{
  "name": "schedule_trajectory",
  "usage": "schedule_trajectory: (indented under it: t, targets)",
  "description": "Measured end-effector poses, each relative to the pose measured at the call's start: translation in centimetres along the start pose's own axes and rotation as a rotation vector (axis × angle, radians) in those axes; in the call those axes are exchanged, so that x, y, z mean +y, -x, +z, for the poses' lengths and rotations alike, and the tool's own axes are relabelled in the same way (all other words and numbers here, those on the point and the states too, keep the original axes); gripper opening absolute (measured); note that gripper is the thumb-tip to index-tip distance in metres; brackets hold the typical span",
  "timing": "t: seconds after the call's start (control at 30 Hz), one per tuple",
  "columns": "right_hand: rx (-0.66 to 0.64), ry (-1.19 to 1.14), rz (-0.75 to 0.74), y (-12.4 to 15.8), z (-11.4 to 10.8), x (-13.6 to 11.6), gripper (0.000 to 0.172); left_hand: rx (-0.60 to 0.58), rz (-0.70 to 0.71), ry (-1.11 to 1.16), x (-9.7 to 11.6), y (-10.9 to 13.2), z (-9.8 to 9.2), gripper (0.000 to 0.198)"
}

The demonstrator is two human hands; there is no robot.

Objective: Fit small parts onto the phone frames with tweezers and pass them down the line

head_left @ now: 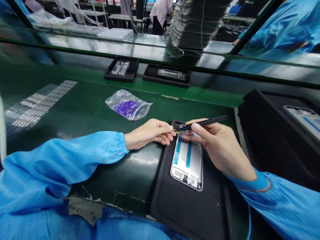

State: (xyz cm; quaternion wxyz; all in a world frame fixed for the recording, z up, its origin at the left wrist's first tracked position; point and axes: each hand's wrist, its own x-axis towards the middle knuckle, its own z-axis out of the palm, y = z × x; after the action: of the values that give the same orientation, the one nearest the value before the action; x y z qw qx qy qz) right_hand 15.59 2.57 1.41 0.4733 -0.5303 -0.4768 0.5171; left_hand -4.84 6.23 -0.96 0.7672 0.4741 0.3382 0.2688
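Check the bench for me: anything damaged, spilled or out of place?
The green tabletop looks worn: whitish scuffs mark its near edge, and a pale, torn-looking patch lies right of the plastic bag. No obvious spill.

My right hand (222, 148) holds black tweezers (213, 120), tips at a small yellow piece (175, 131) beside my left hand's (150, 135) pinched thumb and forefinger. A phone frame (182, 155) with blue strips lies on the far half of a black tray (185, 208). Beyond my left hand, a clear bag (125, 106) of purple pieces rests on the green surface (92, 113); strips of small parts (47, 100) lie toward its left edge.
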Motion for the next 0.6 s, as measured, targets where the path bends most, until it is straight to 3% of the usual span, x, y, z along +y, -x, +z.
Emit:
schedule_trajectory:
  t: [0.13,0.3,0.6]
  targets:
    - [0.056,0.019,-0.044,0.2,0.1,-0.2,0.023,0.120,0.081,-0.177,-0.5,-0.4,0.1,0.024]
    - [0.024,0.028,-0.042,0.0,0.2,0.2,0.024,0.110,0.252,-0.408,-1.2,-0.5,-0.2,0.023]
    - [-0.004,0.024,-0.031,-0.2,0.2,0.5,0.024,0.121,0.268,-0.499,-0.4,0.3,0.4,0.024]
